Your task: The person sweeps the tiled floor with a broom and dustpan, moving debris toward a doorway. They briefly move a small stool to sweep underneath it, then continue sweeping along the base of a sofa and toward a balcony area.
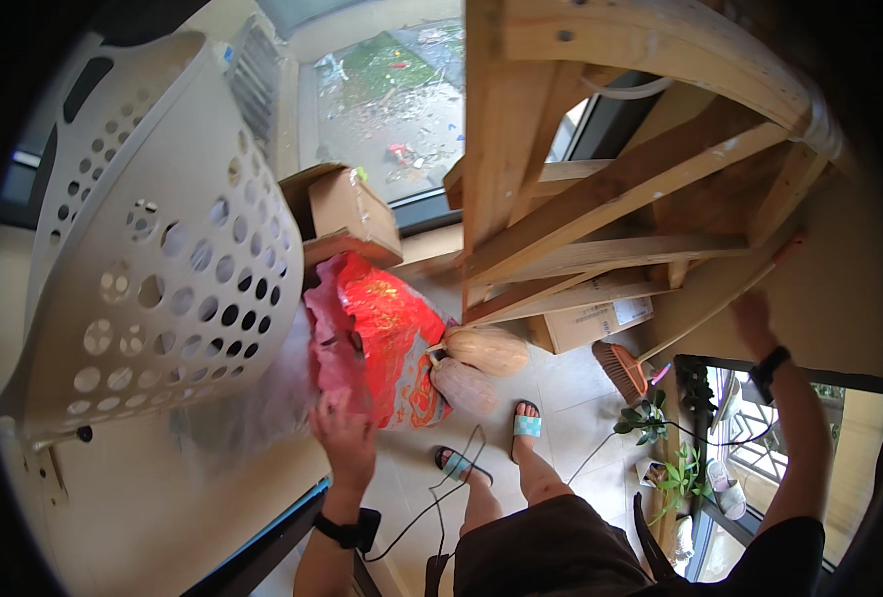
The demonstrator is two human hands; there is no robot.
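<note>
My left hand (344, 433) is at the lower edge of a pink and red plastic bag (396, 328); whether its fingers grip the bag is unclear. My right hand (753, 317), blurred, is raised at the right beside the long handle of a broom (620, 373) that leans against the wall; I cannot tell if it touches the handle. Two pale tan gourds or squashes (486, 351) lie on the floor against the bag. A large white perforated laundry basket (187, 224) fills the upper left, above a translucent plastic bag (255, 403).
A wooden frame (583, 224) stands at the upper right, with a cardboard box (598, 321) beneath it. An open cardboard box (355, 213) is by the window. Thin black cables cross the tiled floor near my sandalled feet. Potted plants (680, 477) and slippers (726, 489) are at lower right.
</note>
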